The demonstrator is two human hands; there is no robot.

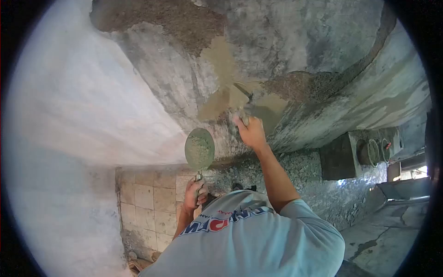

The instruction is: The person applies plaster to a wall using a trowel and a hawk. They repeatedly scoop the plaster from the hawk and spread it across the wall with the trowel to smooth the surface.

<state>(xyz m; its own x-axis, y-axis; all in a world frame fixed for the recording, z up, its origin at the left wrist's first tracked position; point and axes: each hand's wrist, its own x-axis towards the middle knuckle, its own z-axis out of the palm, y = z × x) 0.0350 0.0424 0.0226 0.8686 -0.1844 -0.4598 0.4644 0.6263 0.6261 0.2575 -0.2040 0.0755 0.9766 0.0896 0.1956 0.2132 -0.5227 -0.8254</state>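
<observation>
My right hand (pixel 250 131) is wrapped round the handle of a trowel (pixel 238 96), its flat blade lying against the wall (pixel 157 60). Fresh tan plaster (pixel 219 60) surrounds the blade and spreads upward and to both sides. Lower down and to the left, my left hand (pixel 195 194) grips the short handle of a round, greenish pan (pixel 200 161). Some lumpy, pale mortar (pixel 200 147) sits in that pan, which is held just in front of the wall's lower part.
Rough brown patches (pixel 184 30) mark bare spots on the wall. Square tiles (pixel 144 196) cover the floor at left, while grey rubble (pixel 288 175) lines the wall's foot. A dark block (pixel 339 157) stands at right, beside round containers (pixel 369 152).
</observation>
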